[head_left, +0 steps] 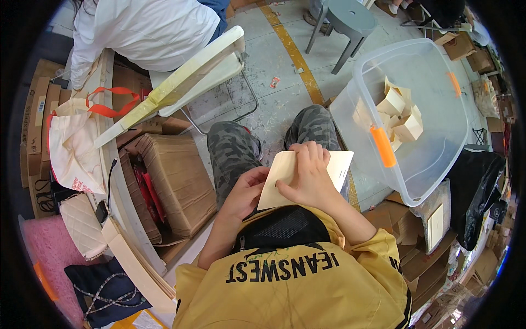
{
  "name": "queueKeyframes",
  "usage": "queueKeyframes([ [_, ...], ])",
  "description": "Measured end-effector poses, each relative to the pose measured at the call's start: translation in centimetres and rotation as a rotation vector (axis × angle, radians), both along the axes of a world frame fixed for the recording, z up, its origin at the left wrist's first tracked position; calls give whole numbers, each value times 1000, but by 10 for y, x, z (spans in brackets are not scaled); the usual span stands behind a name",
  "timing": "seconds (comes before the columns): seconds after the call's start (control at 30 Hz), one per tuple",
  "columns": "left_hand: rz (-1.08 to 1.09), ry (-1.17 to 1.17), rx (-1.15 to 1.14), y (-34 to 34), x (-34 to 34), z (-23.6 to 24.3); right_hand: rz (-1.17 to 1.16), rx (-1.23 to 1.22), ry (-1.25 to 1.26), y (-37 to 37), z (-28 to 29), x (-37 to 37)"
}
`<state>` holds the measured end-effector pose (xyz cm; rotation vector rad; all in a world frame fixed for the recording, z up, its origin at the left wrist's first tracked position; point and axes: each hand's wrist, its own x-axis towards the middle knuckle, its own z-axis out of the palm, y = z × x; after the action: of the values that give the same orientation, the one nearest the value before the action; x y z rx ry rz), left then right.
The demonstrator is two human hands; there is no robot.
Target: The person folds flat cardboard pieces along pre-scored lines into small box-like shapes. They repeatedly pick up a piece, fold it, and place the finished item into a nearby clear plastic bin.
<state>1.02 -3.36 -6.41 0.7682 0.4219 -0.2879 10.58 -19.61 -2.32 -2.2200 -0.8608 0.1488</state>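
Fingers of our right hand (310,176) curl over the far edge of a flat, cream-coloured paperboard piece (341,166), thumb pressed on its face, holding it. Our left hand (244,192) bends in at its left edge, fingertips partly hidden, so we cannot tell whether they grip. We have the piece above our lap, close to our waist. On our right stands a clear plastic bin (445,164) with orange handles, containing folded cream paperboard shapes (408,127).
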Motion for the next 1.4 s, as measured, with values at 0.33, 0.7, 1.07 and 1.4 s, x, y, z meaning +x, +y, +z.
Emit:
queueKeyframes([
  [0.33, 101, -185, 778, -3, 3, 2, -4, 7, 12, 0, 3, -1],
  [0.7, 99, -58, 460, -13, -8, 21, -94, -24, -62, 2, -1, -4],
  [1.07, 130, -119, 25, 14, -9, -17, -23, 23, -52, -4, -12, 5],
  [1.4, -80, -71, 185, -5, 16, 9, -186, 30, 0, 1, -4, 25],
])
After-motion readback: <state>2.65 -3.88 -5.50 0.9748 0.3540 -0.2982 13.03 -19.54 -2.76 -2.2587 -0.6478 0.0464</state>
